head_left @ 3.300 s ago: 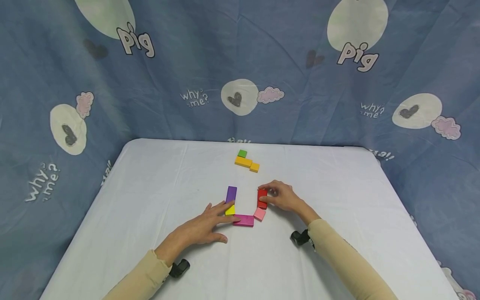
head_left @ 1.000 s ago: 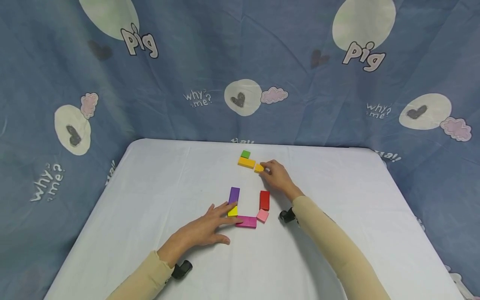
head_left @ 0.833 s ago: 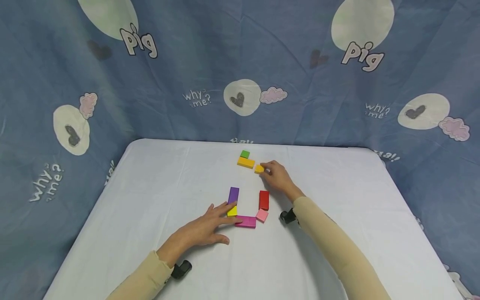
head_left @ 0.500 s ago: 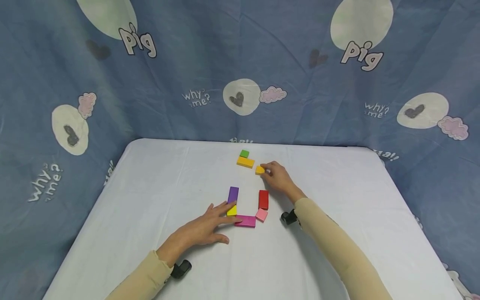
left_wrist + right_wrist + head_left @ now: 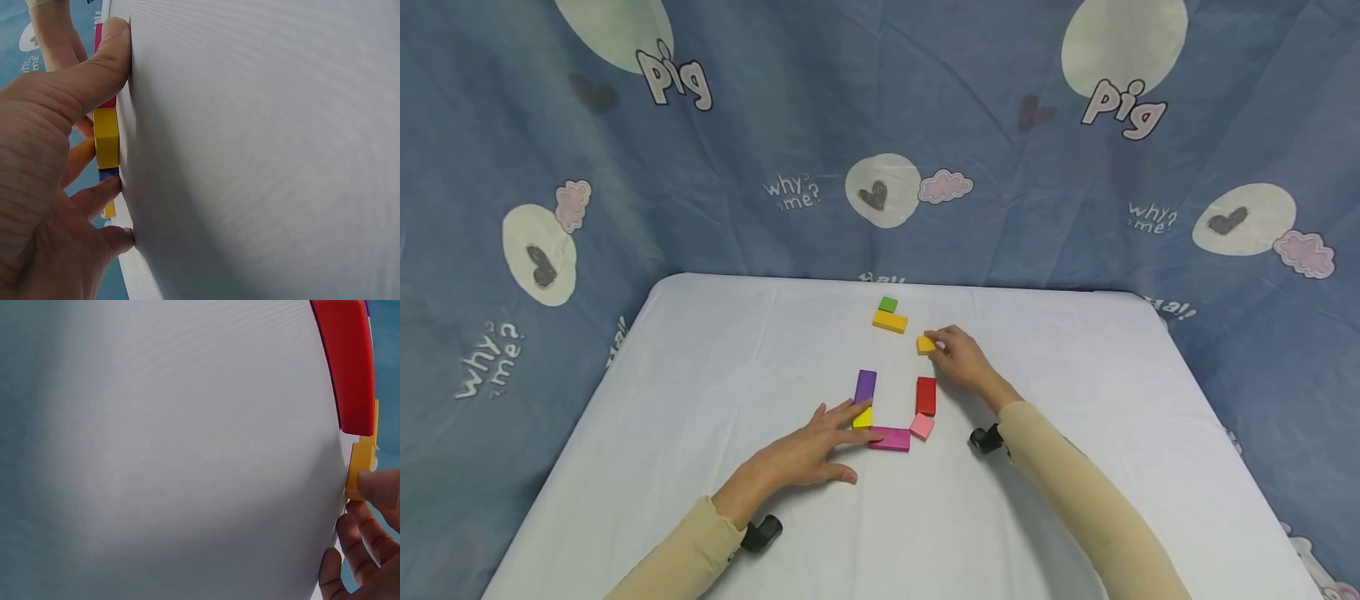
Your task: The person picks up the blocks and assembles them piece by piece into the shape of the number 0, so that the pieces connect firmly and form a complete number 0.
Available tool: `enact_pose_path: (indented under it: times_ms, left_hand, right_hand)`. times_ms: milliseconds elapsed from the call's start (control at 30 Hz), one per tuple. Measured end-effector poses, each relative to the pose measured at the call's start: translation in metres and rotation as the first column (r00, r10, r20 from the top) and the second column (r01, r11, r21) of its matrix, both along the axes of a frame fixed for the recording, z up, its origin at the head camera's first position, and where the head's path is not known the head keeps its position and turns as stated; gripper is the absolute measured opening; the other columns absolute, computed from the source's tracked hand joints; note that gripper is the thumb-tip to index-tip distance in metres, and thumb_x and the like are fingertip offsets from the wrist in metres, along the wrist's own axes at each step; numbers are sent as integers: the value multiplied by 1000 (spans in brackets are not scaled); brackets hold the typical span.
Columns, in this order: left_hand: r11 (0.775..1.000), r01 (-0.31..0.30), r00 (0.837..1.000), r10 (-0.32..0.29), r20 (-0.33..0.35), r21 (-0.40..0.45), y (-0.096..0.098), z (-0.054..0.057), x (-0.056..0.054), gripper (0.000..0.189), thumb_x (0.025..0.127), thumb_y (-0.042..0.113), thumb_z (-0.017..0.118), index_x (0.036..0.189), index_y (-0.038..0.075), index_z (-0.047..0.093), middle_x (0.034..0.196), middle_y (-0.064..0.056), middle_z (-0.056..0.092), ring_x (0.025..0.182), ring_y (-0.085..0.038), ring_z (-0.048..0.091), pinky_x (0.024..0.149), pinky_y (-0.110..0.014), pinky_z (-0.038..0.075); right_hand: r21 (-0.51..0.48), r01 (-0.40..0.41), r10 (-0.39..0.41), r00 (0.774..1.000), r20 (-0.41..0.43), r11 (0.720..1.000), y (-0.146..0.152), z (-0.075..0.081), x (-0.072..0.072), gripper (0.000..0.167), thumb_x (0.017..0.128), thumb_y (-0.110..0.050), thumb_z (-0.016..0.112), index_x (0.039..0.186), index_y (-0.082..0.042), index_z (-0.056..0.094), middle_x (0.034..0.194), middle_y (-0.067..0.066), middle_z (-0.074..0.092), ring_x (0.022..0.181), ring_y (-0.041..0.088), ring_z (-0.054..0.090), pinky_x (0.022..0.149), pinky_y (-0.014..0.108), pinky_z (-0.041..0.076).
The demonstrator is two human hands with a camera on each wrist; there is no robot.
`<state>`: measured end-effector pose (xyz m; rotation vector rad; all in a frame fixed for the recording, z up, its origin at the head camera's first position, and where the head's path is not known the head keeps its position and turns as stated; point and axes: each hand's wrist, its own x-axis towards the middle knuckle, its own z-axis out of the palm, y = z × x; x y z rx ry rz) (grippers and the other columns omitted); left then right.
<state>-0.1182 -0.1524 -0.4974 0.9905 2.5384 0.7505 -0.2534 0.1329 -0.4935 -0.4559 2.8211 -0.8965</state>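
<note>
My right hand (image 5: 966,358) pinches a small orange-yellow block (image 5: 923,345) between thumb and fingers, low at the white tabletop. The right wrist view shows the thumb against that block's near side, just beyond the red block (image 5: 350,369). With fingers spread, my left hand (image 5: 805,450) rests on an open row of blocks. Its fingertips touch the yellow block (image 5: 862,419) and the left end of the magenta block (image 5: 893,439). A purple block (image 5: 865,385) extends away from the yellow one. On the right side, a tilted pink block (image 5: 922,427) joins magenta to red.
Farther back, a green block (image 5: 888,304) touches a longer orange-yellow block (image 5: 890,322). A white cloth (image 5: 700,367) covers the table, and a blue printed curtain (image 5: 737,242) hangs behind its far edge. Black wrist cameras (image 5: 762,533) sit under both forearms.
My right hand has left the red block, taken the small orange-yellow block, and drawn it rightward and nearer, off the longer orange-yellow one. The left hand stays in place.
</note>
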Motion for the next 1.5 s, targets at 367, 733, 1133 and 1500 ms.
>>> enact_pose_path:
  times_ms: [367,733,1133,1500]
  left_hand:
    - [1000,-5,1000,5,-5,-1,-2,1,-1,69,80,33,80,143,29,52,160,-8,22,146,-34,15,112,-62,8]
    - [1000,-7,1000,7,2,-15,0,1,0,69,81,34,79,144,32,51,160,-6,22,147,-33,14,112,-63,10]
    - [999,-1,1000,0,-8,-38,0,3,1,67,83,37,78,144,31,51,160,-7,23,146,-33,16,112,-62,11]
    - [997,-70,959,79,-273,43,7,1,-2,51,90,34,71,138,23,57,151,-12,35,136,-30,36,105,-49,38]
  right_hand:
    - [-55,85,-86,996,-15,995,-4,-3,0,45,99,-29,58,138,-7,55,117,14,57,95,25,53,86,39,48]
    - [-66,113,-111,993,34,991,-10,-6,-1,32,96,-23,65,126,-11,67,108,8,60,96,23,54,83,35,49]
    - [-83,85,-80,995,62,993,-7,-6,3,32,95,-21,65,126,-13,67,108,6,61,92,21,53,77,32,48]
    - [-110,82,-78,996,43,991,-5,-9,5,31,95,-20,66,125,-13,68,107,5,61,92,21,54,79,33,47]
